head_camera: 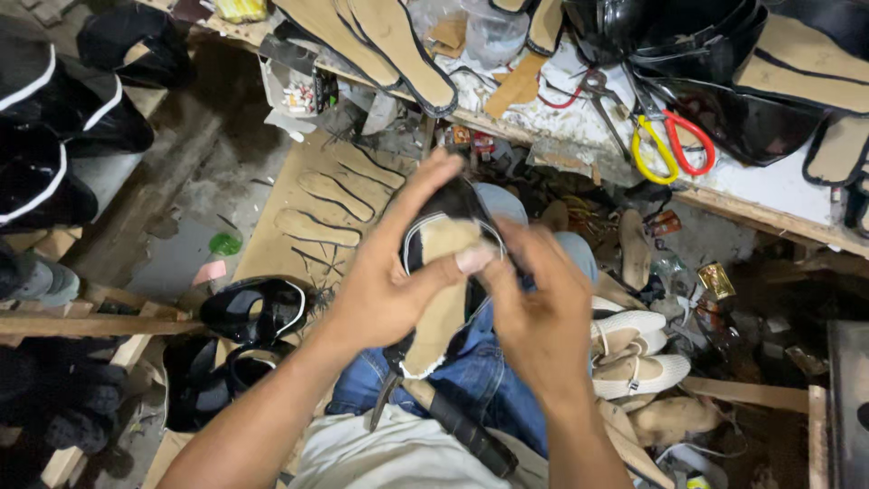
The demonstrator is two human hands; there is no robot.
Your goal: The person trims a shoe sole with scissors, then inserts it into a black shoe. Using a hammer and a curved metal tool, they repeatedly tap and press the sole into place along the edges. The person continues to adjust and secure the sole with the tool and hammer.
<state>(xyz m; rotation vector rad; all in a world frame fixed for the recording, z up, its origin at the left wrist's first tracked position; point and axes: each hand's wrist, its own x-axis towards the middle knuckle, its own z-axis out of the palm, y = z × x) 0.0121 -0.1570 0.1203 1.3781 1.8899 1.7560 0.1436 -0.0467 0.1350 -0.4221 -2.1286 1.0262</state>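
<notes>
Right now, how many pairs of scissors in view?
1: the scissors with one yellow and one red handle lie on the white bench top at upper right, beside pliers. Clutter may hide others.

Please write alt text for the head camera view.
Two bare hands, left hand and right hand, hold a black shoe upper with a tan insole over a lap in blue jeans. A cluttered workbench above holds scissors and insoles.
</notes>
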